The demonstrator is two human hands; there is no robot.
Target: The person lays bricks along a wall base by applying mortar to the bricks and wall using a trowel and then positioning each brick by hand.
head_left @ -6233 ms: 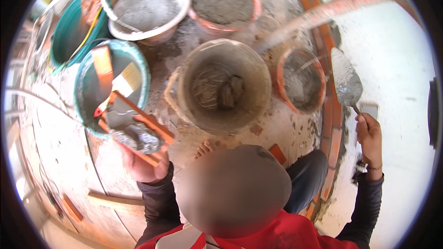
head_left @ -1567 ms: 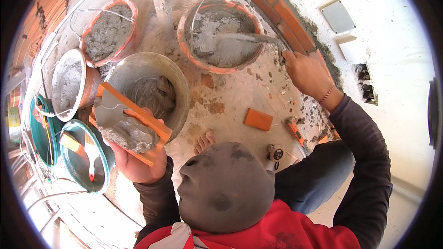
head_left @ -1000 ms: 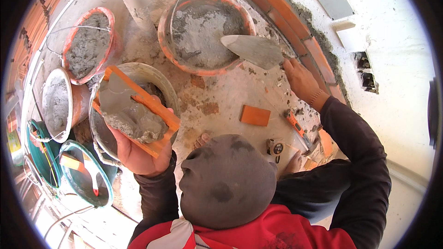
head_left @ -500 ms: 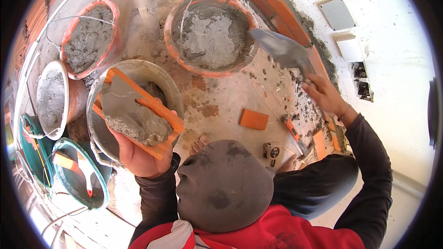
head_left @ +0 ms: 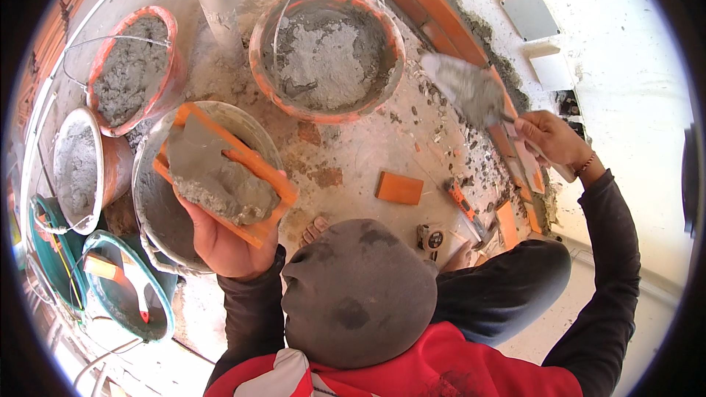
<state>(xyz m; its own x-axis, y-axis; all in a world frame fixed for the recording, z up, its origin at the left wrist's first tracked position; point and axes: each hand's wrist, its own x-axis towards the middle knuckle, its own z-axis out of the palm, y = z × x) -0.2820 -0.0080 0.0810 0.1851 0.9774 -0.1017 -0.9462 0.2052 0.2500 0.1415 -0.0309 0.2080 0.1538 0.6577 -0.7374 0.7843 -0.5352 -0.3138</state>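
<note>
While left hand [head_left: 232,251] clasps orange holder [head_left: 285,190] heaped with mortar [head_left: 220,182], right hand [head_left: 550,140] grips trowel [head_left: 467,92] near orange-rimmed bucket [head_left: 323,115]; hands well apart.

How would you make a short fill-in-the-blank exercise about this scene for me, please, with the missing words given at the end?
1. The right hand grips the handle of a ____.
2. The left hand supports an orange-edged tray heaped with mortar that is ____ in colour.
3. The brush in the teal bucket has a handle end coloured ____.

Missing words: trowel; grey; red.
</note>
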